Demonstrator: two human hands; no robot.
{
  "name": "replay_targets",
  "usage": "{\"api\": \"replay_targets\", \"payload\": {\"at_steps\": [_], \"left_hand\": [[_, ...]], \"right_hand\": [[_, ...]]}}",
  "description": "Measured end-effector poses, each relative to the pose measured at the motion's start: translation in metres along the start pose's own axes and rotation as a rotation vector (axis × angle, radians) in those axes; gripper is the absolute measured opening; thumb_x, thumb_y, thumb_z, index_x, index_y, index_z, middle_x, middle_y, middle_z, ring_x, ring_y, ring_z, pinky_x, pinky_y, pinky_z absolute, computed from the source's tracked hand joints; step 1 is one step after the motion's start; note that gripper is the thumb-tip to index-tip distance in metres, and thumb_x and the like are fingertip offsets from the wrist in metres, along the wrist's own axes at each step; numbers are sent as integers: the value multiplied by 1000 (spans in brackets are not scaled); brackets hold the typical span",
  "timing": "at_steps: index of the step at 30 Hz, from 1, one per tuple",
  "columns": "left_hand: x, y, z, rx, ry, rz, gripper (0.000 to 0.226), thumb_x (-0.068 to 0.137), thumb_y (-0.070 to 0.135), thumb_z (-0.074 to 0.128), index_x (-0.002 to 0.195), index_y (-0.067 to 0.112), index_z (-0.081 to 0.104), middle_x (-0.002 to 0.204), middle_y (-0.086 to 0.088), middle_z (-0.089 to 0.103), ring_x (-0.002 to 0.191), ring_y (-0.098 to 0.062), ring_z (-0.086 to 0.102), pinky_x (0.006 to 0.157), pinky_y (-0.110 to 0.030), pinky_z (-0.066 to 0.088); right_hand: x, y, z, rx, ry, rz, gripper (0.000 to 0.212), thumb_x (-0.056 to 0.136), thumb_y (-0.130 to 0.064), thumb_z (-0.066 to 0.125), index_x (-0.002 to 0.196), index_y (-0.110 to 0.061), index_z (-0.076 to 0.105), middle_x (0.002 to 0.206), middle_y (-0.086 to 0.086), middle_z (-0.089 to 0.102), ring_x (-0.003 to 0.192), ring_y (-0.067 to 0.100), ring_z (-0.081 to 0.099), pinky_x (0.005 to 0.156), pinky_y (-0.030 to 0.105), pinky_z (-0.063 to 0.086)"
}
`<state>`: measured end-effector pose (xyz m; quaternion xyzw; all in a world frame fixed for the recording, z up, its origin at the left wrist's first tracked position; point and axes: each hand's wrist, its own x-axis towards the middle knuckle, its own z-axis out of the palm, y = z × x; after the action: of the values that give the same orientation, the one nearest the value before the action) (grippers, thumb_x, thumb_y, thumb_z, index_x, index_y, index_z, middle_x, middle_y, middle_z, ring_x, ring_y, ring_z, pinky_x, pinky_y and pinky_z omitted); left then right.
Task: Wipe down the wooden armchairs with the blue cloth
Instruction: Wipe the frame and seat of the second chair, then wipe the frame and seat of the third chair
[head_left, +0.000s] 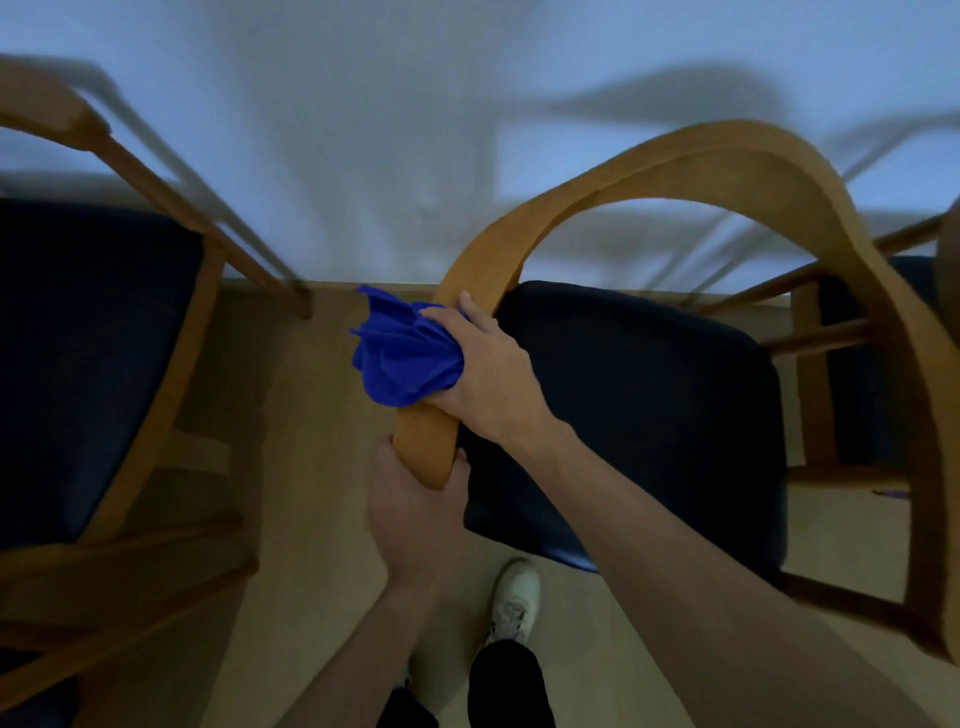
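Two hands share the work. My left hand (415, 499) grips the rounded front end of the curved wooden armrest (423, 449), I judge to steady the dark-cushioned wooden armchair (649, 395). My right hand (480, 364), fingers curled, presses the bunched blue cloth (402, 358) onto the armrest just behind it, near the seat's left edge.

Open strip of pale wooden floor (317, 467) runs near to far between two chairs. Left: wooden armchair with dark blue seat (88, 338), its slanted rails closing the far end. Right: curved wooden armrest-and-back rail (691, 156) arches over a dark blue seat cushion (649, 415); open gap under the arch.
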<state>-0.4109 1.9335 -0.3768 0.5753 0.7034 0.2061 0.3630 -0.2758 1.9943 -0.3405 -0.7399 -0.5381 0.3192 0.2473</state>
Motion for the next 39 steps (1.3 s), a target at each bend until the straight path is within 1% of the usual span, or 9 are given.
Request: {"api": "replay_targets", "payload": {"at_steps": [5,13,19,24,26,29,31,34,39], "left_hand": [[-7,16,22,19,35,11,65,76,45,75,124,15,45,101,-3,56,87,-23,58,73,-44,52],[9,43,46,-52,82,7,63,72,38,79,118,7,49,103,-9,59,91,-26,59,78,-48,52],[18,50,51,-89,52,8,65,72,38,80,121,10,47,105,-3,56,92,-20,58,69,-27,44],[28,41,22,-162,-234,141,74,70,41,80,130,19,43,117,7,49,103,-7,53,75,-16,43],[34,37,-7,-286,-310,147,57,70,41,68,122,27,48,113,16,48,105,-1,52,76,-11,41],[48,26,-51,-893,-363,-57,35,79,34,56,112,23,61,106,14,70,104,-6,64,84,-19,49],[58,17,-77,-1101,-435,-162,39,83,40,59,116,19,64,111,-2,72,105,-22,67,81,-31,56],[63,2,-112,-1016,-468,-92,45,88,30,68,131,29,55,124,-7,66,107,-29,66,73,-36,58],[59,-34,-199,-911,-356,-67,45,88,29,70,130,31,54,121,-4,67,104,-31,68,75,-38,58]], "right_hand": [[6,13,-20,20,-35,-49,74,79,-41,78,143,-28,44,159,12,26,143,36,29,113,60,27],[36,27,-41,-8,-112,-110,71,82,-38,75,143,-23,41,154,8,37,149,27,18,114,58,26],[48,25,-42,-84,-144,-123,73,83,-39,74,144,-22,37,152,7,38,148,28,20,115,47,26],[28,17,-37,-189,-33,-90,70,83,-42,71,143,-27,39,145,4,42,122,31,47,102,49,42],[15,7,-32,-250,43,-86,70,82,-46,70,143,-30,40,141,2,44,119,30,46,100,51,42],[-1,-16,-20,-156,79,-120,78,75,-48,76,141,-28,40,133,2,48,116,25,47,98,48,43],[-10,-34,-6,-64,-17,-141,92,66,-57,81,141,-26,39,133,0,47,119,22,45,101,46,42],[-22,-60,22,-32,-211,-182,110,56,-66,81,146,-26,32,139,-3,40,126,18,40,108,39,37],[-34,-118,46,431,-486,-153,69,81,-45,76,141,-31,46,125,-16,61,111,3,62,91,27,55]]}}
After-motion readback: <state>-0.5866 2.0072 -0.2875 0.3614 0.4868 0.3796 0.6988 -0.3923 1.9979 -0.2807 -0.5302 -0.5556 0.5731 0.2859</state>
